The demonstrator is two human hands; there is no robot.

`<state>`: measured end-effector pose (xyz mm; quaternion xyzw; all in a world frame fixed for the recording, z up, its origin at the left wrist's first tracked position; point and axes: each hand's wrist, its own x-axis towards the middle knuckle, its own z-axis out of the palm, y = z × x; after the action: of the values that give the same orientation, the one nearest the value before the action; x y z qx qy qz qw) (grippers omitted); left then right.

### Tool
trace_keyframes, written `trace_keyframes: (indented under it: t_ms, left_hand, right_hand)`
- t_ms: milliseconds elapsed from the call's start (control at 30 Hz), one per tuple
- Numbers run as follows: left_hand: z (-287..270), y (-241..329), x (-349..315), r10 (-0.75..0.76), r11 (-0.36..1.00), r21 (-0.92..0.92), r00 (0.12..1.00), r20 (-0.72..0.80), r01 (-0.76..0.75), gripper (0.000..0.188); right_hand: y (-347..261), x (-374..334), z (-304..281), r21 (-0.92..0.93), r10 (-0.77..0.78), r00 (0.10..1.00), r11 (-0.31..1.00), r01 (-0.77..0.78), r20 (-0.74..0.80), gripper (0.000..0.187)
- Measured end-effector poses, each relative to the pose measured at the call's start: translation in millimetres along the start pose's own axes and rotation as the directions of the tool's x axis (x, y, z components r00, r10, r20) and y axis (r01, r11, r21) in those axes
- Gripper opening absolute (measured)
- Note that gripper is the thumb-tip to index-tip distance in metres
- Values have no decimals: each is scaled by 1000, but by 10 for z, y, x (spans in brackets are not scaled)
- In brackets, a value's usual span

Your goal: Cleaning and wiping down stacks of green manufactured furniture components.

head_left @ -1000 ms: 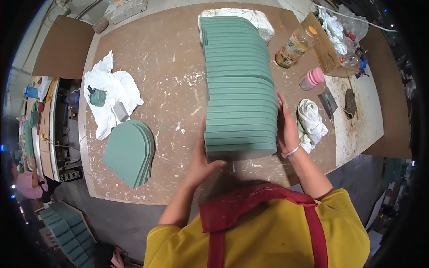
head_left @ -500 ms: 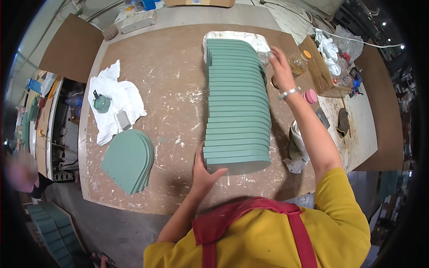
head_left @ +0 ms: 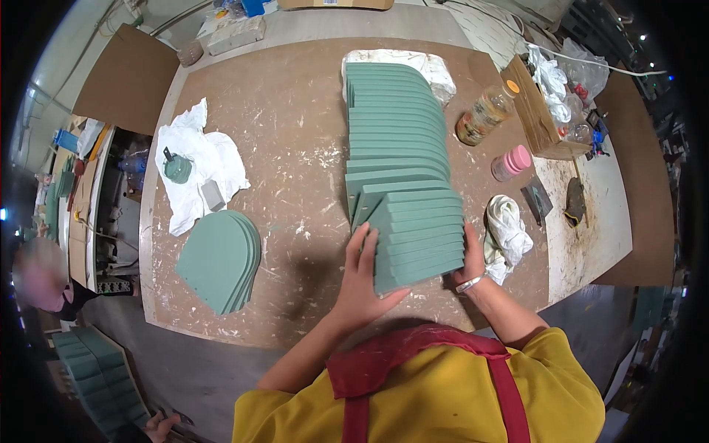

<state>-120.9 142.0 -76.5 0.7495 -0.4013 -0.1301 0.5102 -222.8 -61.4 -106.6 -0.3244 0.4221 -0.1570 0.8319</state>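
Over at the desk [head_left: 288, 140], the left hand [head_left: 360, 289] and right hand [head_left: 473, 257] grasp the nearest green panels [head_left: 422, 238], skewed from the row [head_left: 396, 118] behind.

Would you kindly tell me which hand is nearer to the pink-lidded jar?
The right. The right hand is below and slightly left of the pink-lidded jar; the left hand is farther left, across the green panels.

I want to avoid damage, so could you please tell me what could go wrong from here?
The nearest green panels, askew to the row behind and held between the left hand and right hand, might slip or fan apart if the grip loosens. The right hand is also close to the bundled white cloth, so it could drag it.
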Motion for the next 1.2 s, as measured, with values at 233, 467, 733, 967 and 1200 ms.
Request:
trace_keyframes:
  t_ms: [233,467,733,967,1200]
  left_hand:
    - [-137,-30,134,41,997,58,996,79,-46,101]
    - [-113,-243,120,5,998,-67,997,73,0,109]
    - [3,146,56,196,977,77,979,64,-200,107]
    - [277,918,422,240,856,382,923,301,-348,96]
    - [285,1139,426,245,643,606,875,417,-469,89]
  right_hand:
    - [-144,307,-374,-472,-244,948,824,314,204,58]
    - [-929,-144,590,-592,-264,582,48,805,769,51]
    - [-946,-351,297,-667,-119,666,41,744,736,45]
    - [-552,-119,-287,-396,-424,901,816,422,88,32]
    - [-128,36,-389,83,-227,969,972,219,96,25]
